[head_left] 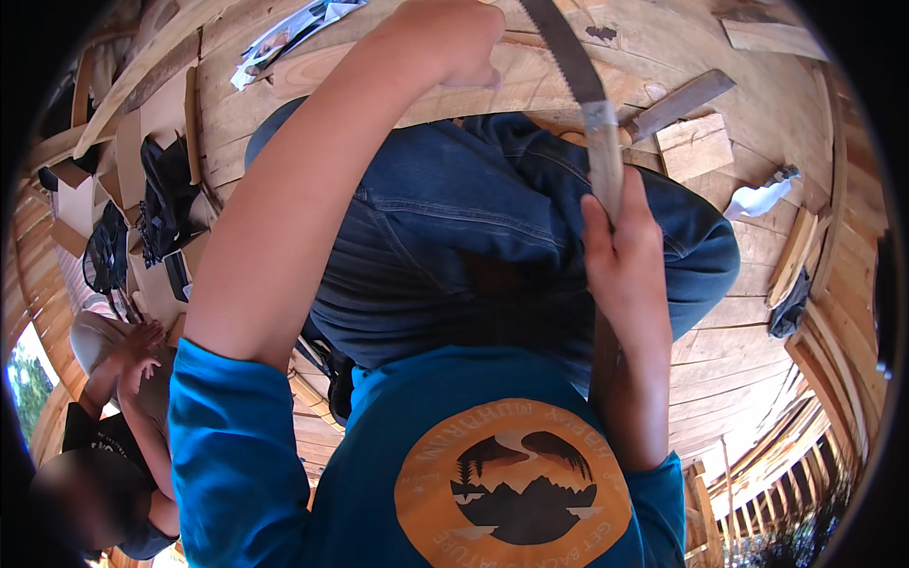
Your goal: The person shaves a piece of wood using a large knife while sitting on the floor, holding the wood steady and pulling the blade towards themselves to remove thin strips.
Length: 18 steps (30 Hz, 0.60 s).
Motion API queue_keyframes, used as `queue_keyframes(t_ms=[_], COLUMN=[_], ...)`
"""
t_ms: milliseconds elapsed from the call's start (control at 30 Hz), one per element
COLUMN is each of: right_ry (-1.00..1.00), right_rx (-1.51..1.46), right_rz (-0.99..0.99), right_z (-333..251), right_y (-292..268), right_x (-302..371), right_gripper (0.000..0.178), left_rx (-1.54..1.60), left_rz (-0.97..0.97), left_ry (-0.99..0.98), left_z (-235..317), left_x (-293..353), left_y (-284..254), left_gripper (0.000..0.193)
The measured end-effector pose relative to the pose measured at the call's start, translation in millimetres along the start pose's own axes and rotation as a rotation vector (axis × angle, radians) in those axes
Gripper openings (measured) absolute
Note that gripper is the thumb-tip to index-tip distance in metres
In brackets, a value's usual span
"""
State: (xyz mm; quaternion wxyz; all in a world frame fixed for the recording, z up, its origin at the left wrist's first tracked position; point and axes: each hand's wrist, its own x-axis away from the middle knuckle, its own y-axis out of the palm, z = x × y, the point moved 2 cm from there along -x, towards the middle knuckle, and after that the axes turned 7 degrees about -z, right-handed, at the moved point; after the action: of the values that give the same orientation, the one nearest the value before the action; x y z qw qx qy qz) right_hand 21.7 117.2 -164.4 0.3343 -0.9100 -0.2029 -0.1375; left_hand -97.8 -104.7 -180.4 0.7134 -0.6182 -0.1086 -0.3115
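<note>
- Head view, lower left of the frame: another person (pixel 104 417) sits with hands clasped together near their knee.
- Left of centre: the left hand (pixel 454 43) ends a bare forearm rising from a blue sleeve to the top centre; its fingers are curled down, pressing on a pale curved wooden board (pixel 530 85).
- Centre: the person's knees in blue denim jeans (pixel 473 227) fill the middle.
- Right of centre: the right hand (pixel 620 256) is raised, fingers wrapped tight round the pale wooden handle of a toothed metal hand saw (pixel 582 80), whose blade runs up to the top edge over the board.
- Upper right: a small square wooden block (pixel 696 147) lies on the plank floor.
</note>
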Motion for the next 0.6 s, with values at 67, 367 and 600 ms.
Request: queue_keyframes(t_ms=[67,367,600], right_ry=[0.009,-0.144,-0.026], right_rx=[0.001,0.055,-0.005], right_rz=[-0.004,0.026,-0.028], right_z=[-2.7,0.6,-2.8], right_y=[-13.4,10.2,-8.7], right_x=[20.7,-18.5,-2.0], right_gripper=[0.02,0.015,0.017], left_rx=[-0.008,-0.053,-0.002], left_rz=[-0.03,0.107,-0.066], left_ry=[-0.054,0.04,-0.04], left_z=[-9.5,4.0,-15.9], left_x=[-7.6,-3.6,-11.4], left_y=[6.9,15.9,12.1], left_gripper=[0.037,0.035,0.037])
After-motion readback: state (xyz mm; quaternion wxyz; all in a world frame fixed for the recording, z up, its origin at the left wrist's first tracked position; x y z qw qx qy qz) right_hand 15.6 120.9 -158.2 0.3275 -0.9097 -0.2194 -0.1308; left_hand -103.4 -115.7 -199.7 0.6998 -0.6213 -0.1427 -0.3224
